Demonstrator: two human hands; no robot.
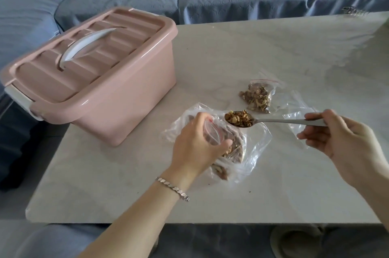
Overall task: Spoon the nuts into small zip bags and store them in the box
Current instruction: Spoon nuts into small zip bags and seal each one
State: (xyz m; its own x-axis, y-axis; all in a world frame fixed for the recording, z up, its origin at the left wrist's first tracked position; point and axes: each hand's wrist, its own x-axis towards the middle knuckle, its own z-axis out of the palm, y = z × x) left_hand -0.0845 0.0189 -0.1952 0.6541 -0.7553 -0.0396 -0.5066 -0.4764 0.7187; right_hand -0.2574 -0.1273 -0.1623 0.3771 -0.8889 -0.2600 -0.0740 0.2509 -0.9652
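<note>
right hand (339, 135) pinches spoon (280, 121); left hand (197, 144) grips bag (212, 133).

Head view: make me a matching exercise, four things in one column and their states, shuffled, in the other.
Column one:
1 box
2 spoon
3 left hand
4 far bag

Column two:
A grips a zip bag
B lid on
C lies filled on the table
D heaped with nuts

Pairs: 1-B, 2-D, 3-A, 4-C
</note>
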